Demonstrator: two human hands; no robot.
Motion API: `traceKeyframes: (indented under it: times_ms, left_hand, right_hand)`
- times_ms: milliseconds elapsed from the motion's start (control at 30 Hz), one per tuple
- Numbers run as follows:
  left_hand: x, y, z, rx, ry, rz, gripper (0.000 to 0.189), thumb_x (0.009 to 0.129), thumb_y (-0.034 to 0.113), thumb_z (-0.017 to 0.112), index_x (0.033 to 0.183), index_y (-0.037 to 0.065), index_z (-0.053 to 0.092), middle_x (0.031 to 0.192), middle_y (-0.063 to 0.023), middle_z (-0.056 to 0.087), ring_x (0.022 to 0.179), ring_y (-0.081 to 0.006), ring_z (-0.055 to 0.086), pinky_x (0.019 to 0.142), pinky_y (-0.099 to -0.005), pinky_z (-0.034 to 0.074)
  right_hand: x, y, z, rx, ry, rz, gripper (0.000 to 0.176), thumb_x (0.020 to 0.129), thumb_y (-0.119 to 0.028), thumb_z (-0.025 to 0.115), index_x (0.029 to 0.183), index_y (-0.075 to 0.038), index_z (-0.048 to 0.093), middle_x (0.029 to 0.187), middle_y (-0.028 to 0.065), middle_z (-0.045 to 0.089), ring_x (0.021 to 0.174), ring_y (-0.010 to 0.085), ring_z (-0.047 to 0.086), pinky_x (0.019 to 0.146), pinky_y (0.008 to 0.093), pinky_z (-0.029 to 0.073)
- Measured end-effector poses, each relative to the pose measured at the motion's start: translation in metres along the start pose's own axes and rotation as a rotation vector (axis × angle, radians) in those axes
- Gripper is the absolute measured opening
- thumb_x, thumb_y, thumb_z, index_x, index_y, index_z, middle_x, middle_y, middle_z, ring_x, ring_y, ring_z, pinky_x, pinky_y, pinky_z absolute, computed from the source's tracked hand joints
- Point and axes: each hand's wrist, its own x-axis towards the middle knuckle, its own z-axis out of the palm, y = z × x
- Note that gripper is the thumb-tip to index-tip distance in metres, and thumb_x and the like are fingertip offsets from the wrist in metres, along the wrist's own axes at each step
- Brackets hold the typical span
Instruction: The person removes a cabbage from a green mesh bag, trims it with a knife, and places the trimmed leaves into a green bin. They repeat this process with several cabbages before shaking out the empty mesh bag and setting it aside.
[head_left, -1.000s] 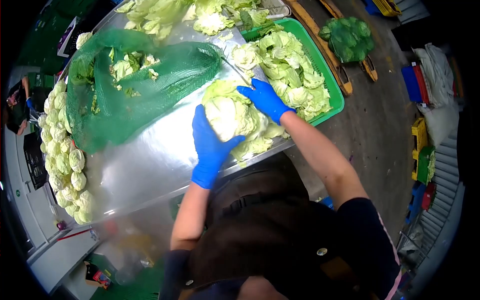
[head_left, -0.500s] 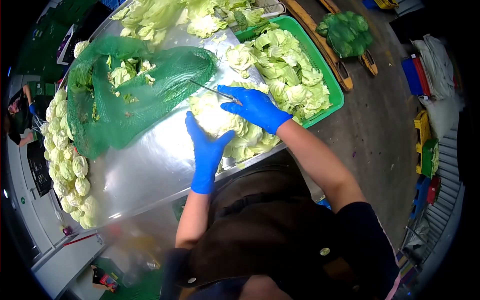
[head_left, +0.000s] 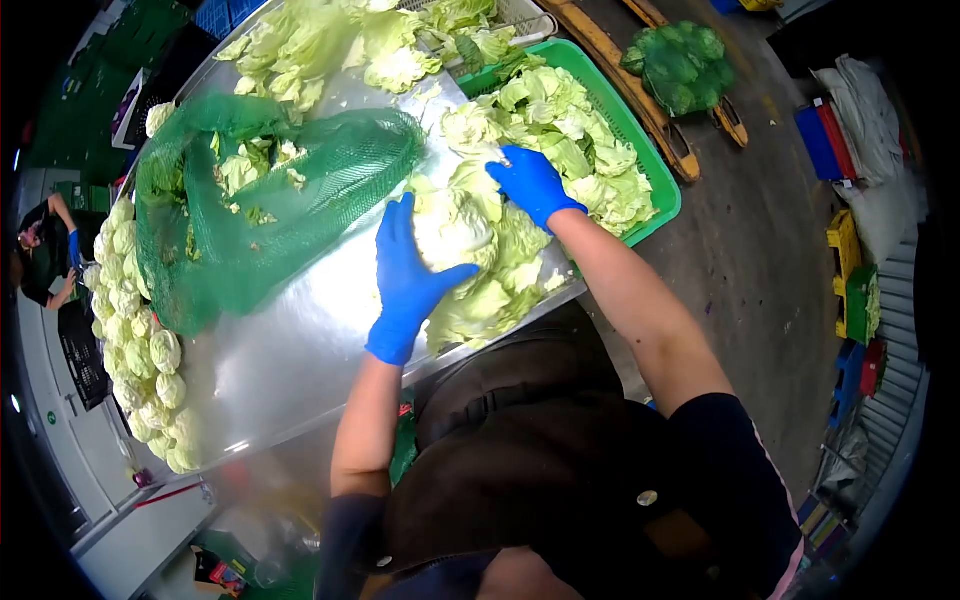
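Observation:
A pale green cabbage head [head_left: 458, 238] with loose outer leaves lies on the metal table [head_left: 270, 360] near its front edge. My left hand [head_left: 412, 285], gloved in blue, rests against the cabbage's left side with thumb and fingers spread. To the cabbage's upper right is my right hand [head_left: 532, 185], also in a blue glove, its fingers curled at the leaves; what it grips is hidden, and no knife blade can be made out. Just beyond that hand, a green crate [head_left: 660, 190] holds many loose leaves [head_left: 600, 150].
Green netting [head_left: 290, 215] with leaf scraps lies on the table. Trimmed heads [head_left: 130, 330] line the left edge, and big leaves [head_left: 310, 40] cover the far side. A netted bag [head_left: 680, 68] sits on a pallet jack [head_left: 620, 75] at right. Another person [head_left: 48, 250] stands far left.
My right hand has moved right and up from the top of the cabbage, and the blade seen before no longer shows. Outer leaves now spread to the cabbage's right. My left hand stays beside it.

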Motion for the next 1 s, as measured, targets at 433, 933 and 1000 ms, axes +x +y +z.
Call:
traceKeyframes:
  times_ms: [433,933,1000]
  left_hand:
    - [-0.025,-0.005,-0.006,-0.397,0.070,-0.291,0.116,0.063,0.025,0.089,0.149,-0.003,0.017,0.149,-0.0245,0.028,0.139,-0.0346,0.028,0.115,-0.0422,0.026]
    - [0.020,0.000,0.012,-0.063,-0.056,-0.148,0.118,0.058,0.044,0.089,0.142,-0.011,0.027,0.138,-0.0325,0.039,0.129,-0.0438,0.041,0.107,-0.0461,0.036]
    - [0.024,0.012,0.007,-0.100,-0.096,-0.225,0.117,0.058,0.041,0.089,0.142,-0.010,0.026,0.138,-0.0325,0.038,0.129,-0.0442,0.040,0.107,-0.0463,0.036]
  right_hand:
    - [-0.062,-0.062,0.002,0.009,-0.172,-0.216,0.062,0.084,-0.042,0.071,0.136,-0.014,0.053,0.105,0.0184,0.067,0.088,0.0293,0.065,0.081,0.0381,0.051]
    - [-0.089,-0.049,0.006,-0.594,-0.043,-0.292,0.071,0.094,-0.048,0.054,0.150,-0.013,0.030,0.075,0.0152,0.066,0.055,0.0299,0.064,0.045,0.0412,0.047]
    - [-0.078,-0.054,0.007,-0.637,-0.061,-0.207,0.070,0.093,-0.049,0.053,0.148,-0.011,0.034,0.075,0.0158,0.067,0.056,0.0307,0.064,0.047,0.0419,0.048]
